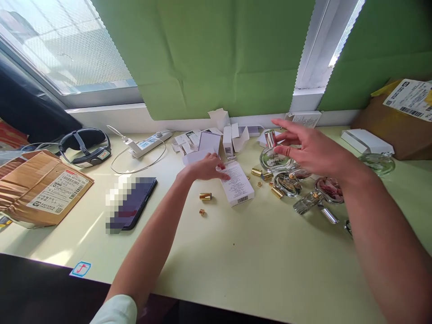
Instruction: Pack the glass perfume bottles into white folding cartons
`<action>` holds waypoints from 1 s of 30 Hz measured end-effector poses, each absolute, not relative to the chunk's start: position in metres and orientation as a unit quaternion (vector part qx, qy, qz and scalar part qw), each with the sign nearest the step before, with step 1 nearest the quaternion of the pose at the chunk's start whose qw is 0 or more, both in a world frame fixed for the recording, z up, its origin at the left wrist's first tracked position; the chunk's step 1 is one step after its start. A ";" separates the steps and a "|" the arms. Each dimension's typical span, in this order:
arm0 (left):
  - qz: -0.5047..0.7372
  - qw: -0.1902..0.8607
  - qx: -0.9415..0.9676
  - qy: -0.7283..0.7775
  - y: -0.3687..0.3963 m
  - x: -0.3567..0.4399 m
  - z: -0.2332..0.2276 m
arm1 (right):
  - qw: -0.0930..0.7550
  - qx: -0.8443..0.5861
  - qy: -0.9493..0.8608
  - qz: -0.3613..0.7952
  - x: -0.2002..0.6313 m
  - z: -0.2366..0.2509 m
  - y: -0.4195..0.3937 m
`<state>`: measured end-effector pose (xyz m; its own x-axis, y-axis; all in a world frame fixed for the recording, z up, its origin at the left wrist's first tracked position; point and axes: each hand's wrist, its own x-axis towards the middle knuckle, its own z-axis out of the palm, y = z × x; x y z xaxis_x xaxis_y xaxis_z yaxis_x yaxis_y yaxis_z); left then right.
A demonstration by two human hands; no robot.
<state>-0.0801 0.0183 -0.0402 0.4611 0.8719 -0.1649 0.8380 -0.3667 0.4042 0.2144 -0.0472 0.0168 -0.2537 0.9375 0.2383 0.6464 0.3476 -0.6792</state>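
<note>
Left hand (205, 168) touching white box (238, 183), right hand (312, 148) seemingly over bottle (272, 155)

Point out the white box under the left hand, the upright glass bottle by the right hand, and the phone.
white box (239, 186), head view, printed top face.
glass bottle (272, 157), head view, clear round body.
phone (135, 204), head view, dark screen.

Pale table (216, 261): boxes (238, 184), bottles (286, 183), phone (133, 202)

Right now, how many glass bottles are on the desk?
5 that I can make out: one upright with a silver cap by the right hand, two lying flat, one clear bottle on its side, one far right. The arm may hide more.
</note>
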 end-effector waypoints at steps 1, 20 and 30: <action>0.032 0.224 0.827 0.514 0.018 -0.079 -0.040 | 0.318 -0.523 -0.755 0.236 0.214 0.016 -0.047; 0.014 0.124 0.929 0.350 -0.028 -0.045 0.013 | 0.487 -0.370 -0.765 0.202 0.190 0.032 -0.069; 0.036 0.205 0.934 0.289 -0.038 -0.049 0.020 | 0.506 -0.338 -0.748 0.266 0.161 0.023 -0.072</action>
